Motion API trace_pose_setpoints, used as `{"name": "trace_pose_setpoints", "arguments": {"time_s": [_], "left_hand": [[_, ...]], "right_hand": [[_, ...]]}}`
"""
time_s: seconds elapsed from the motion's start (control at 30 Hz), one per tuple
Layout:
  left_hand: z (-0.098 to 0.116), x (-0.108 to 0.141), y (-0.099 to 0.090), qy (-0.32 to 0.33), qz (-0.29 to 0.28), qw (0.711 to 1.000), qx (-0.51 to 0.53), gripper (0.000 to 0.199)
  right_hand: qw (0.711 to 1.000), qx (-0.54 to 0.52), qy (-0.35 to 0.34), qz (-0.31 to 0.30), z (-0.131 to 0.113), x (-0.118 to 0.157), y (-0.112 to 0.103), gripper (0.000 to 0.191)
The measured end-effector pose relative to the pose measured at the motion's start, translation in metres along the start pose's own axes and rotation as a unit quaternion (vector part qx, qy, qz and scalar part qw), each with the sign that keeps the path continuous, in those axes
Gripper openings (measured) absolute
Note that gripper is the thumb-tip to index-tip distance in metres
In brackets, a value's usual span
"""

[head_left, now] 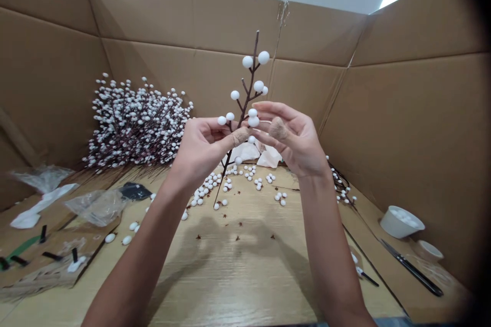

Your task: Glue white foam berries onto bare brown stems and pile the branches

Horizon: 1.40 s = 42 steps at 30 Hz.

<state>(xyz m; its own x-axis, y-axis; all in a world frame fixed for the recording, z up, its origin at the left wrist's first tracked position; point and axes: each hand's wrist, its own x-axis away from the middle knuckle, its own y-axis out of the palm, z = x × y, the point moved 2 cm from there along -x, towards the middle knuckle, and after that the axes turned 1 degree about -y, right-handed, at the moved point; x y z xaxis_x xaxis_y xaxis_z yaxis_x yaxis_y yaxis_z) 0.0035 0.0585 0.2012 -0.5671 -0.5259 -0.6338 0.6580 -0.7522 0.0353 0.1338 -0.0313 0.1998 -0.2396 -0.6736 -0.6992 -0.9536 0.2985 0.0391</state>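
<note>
Left hand (205,145): thumb and fingers pinched on the brown stem of the berry branch (250,84), around mid-length. Right hand (299,138): fingers parted at the branch's right-hand white balls, thumb away from the fingertips; contact not clear. Branch held above the table (238,265), long axis steep, bare tip up and leaning right, lower end down and left. Below and behind: loose white balls (200,194) on the table. Left rear: bundle of white-berried branches (138,122) by the cardboard wall (226,20). Right side: white bowl (399,227), white balls inside; just beside it, smaller cup (429,251), contents unclear; black-handled tool (418,273) nearby. Left side: clear plastic bag (97,207), contents unclear
</note>
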Motion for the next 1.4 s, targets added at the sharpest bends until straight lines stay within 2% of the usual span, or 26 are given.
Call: {"name": "trace_pose_setpoints", "arguments": {"time_s": [0.17, 0.27, 0.37, 0.47, 0.53, 0.7, 0.83, 0.9, 1.0, 1.1, 1.2, 1.27, 1.33, 1.4], "left_hand": [[-0.004, -0.008, -0.010, -0.029, 0.005, 0.995, 0.094, 0.015], [-0.004, -0.011, -0.019, -0.040, 0.007, 0.987, 0.158, 0.019], [-0.001, -0.012, -0.025, -0.048, 0.010, 0.979, 0.199, 0.023], [0.001, -0.012, -0.028, -0.047, 0.017, 0.971, 0.234, 0.025], [0.003, -0.012, -0.029, -0.049, 0.018, 0.966, 0.253, 0.025], [-0.002, -0.012, -0.038, -0.067, -0.009, 0.966, 0.251, 0.023], [-0.020, -0.016, -0.054, -0.093, -0.123, 0.972, 0.179, 0.047], [-0.029, -0.019, -0.064, -0.104, -0.153, 0.969, 0.163, 0.057], [-0.024, -0.022, -0.077, -0.076, -0.101, 0.978, 0.168, 0.058], [0.000, -0.017, -0.080, -0.012, -0.042, 0.989, 0.140, 0.060], [0.027, -0.009, -0.076, 0.092, 0.031, 0.993, 0.062, 0.039], [0.036, -0.005, -0.073, 0.139, 0.095, 0.986, 0.010, 0.023], [0.038, -0.002, -0.070, 0.150, 0.138, 0.979, -0.019, 0.015], [0.037, -0.002, -0.067, 0.142, 0.153, 0.978, -0.022, 0.015]], "right_hand": [[0.998, -0.047, 0.018, 0.042, 0.003, -0.002, -0.004, 0.026], [0.998, -0.043, 0.048, 0.018, 0.011, -0.003, -0.002, 0.027], [0.991, 0.002, 0.092, -0.095, 0.016, -0.003, 0.009, 0.023], [0.956, 0.064, 0.158, -0.239, 0.022, 0.002, 0.025, 0.025], [0.937, 0.071, 0.179, -0.292, 0.027, 0.005, 0.035, 0.029], [0.939, 0.027, 0.192, -0.282, 0.037, 0.008, 0.054, 0.030], [0.943, 0.016, 0.195, -0.269, 0.036, 0.010, 0.058, 0.028], [0.946, 0.016, 0.191, -0.262, 0.036, 0.011, 0.059, 0.026], [0.947, 0.031, 0.197, -0.252, 0.037, 0.012, 0.061, 0.025], [0.943, 0.075, 0.212, -0.245, 0.042, 0.012, 0.064, 0.025], [0.939, 0.118, 0.205, -0.248, 0.048, 0.014, 0.069, 0.025], [0.939, 0.139, 0.196, -0.246, 0.051, 0.015, 0.072, 0.023], [0.939, 0.157, 0.194, -0.236, 0.054, 0.017, 0.075, 0.018], [0.939, 0.175, 0.193, -0.225, 0.056, 0.018, 0.077, 0.012]]}}
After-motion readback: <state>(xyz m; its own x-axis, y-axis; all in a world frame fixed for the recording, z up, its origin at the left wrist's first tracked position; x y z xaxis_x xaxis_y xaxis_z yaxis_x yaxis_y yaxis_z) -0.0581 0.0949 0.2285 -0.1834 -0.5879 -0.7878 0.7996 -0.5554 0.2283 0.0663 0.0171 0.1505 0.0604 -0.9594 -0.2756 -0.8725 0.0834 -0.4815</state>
